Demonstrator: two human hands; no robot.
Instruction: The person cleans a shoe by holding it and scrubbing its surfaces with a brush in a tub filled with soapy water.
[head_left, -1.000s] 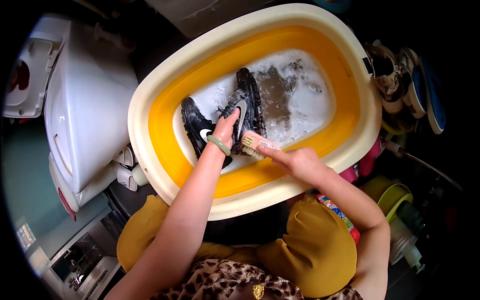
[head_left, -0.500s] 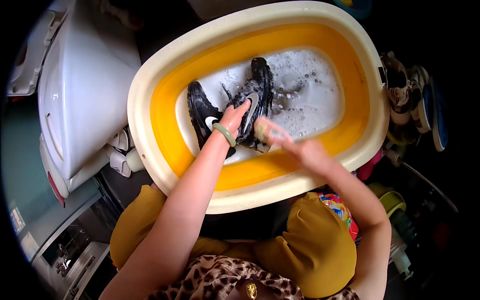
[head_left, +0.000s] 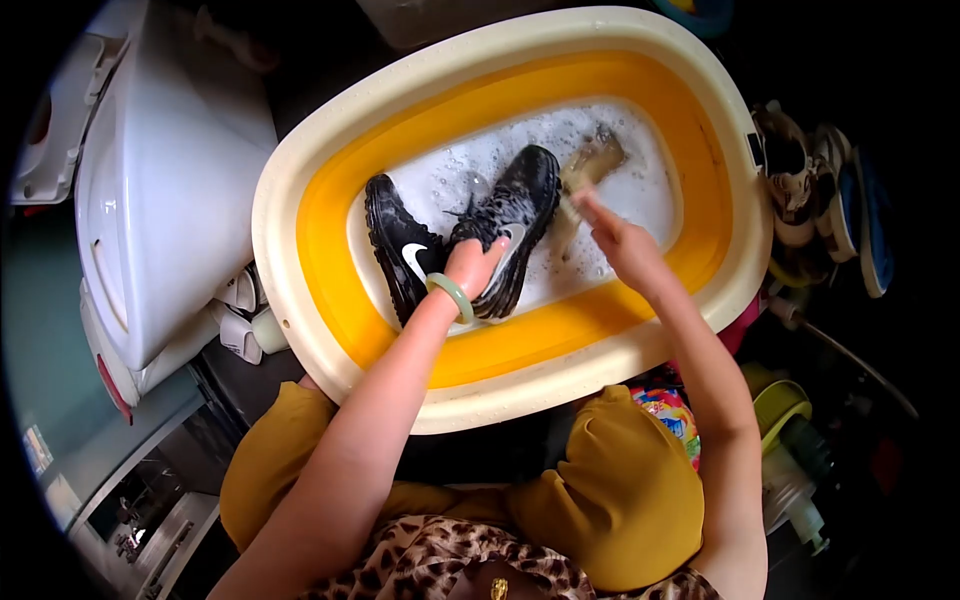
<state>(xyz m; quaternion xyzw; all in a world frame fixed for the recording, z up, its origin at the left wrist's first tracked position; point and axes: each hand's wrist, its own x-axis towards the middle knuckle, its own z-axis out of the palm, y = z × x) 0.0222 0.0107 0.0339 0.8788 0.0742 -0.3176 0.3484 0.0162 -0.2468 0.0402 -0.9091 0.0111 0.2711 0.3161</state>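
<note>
Black, wet shoe (head_left: 528, 200) in a loosely closed left grip (head_left: 472, 268)

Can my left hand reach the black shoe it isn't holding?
Probably yes. Your left hand is close beside the other black shoe, with nothing seen between them, though it would likely have to release the held shoe.

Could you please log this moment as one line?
left hand: gripping black sneaker | right hand: over suds, grip blurred | second sneaker: alongside | place: oval tub
</note>
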